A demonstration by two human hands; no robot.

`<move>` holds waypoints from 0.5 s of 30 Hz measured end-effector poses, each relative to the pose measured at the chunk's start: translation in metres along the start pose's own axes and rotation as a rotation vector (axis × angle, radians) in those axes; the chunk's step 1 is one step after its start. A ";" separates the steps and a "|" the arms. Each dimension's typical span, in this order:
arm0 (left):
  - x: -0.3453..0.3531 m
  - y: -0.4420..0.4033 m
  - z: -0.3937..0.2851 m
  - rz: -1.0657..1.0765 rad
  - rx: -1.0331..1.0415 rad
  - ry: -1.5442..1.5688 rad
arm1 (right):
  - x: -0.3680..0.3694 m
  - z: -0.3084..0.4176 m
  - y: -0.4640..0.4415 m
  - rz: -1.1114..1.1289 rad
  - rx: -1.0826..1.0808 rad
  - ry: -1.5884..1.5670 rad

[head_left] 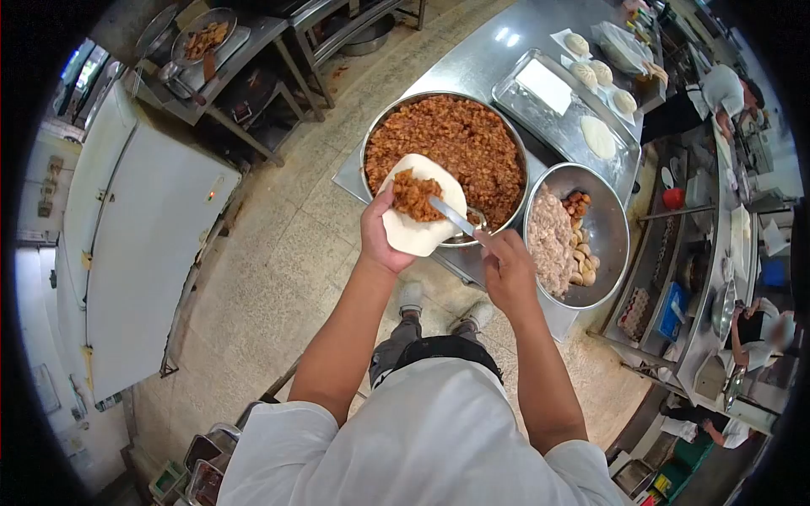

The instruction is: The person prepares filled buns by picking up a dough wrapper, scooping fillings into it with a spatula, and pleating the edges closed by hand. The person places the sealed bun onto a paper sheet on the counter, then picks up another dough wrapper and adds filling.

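My left hand [381, 240] holds a flat white dough wrapper [415, 238] on its palm, thumb over the edge. A mound of reddish-brown filling [412, 192] sits on the wrapper. In my right hand [510, 274] is a flat metal spatula [451, 217], its blade tip touching the filling. Beneath and beyond the wrapper stands a wide steel pan heaped with chunky reddish-brown filling [456, 139]. To the right of it, near my right hand, a steel bowl [609, 215] contains pale minced meat [553, 240], light round pieces [584, 257] and some dark brown pieces [576, 203].
A metal tray [553, 126] on the steel table carries white paper and a dough round [597, 137]. Several buns [601, 72] on paper sit behind it. Co-workers [724, 91] stand at the right, beside shelving. A white chest [152, 253] is at the left.
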State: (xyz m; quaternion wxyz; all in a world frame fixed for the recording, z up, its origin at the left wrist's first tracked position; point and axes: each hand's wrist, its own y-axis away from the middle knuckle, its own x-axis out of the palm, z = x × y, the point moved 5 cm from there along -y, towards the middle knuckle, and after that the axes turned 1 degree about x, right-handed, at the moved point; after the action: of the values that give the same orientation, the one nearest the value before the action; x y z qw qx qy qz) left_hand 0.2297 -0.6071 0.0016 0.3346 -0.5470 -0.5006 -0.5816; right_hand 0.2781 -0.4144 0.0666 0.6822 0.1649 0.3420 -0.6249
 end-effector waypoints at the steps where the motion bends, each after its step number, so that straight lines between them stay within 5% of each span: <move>1: 0.000 0.002 -0.001 0.004 0.012 -0.048 | -0.005 0.002 0.000 0.037 0.005 0.047; 6: -0.014 0.006 -0.002 -0.044 0.084 -0.072 | -0.048 0.023 0.013 0.029 0.153 0.087; 9: -0.013 0.005 -0.001 -0.061 0.093 -0.117 | -0.032 0.023 0.016 -0.057 0.022 -0.005; 15: -0.017 0.011 -0.006 -0.064 0.122 -0.237 | -0.032 0.028 0.017 0.073 0.088 0.140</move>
State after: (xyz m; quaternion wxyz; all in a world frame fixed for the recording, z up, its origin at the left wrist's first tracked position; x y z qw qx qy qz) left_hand 0.2412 -0.6183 -0.0122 0.2872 -0.5742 -0.5884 -0.4916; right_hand 0.3023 -0.4066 0.1047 0.6710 0.2503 0.3547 -0.6011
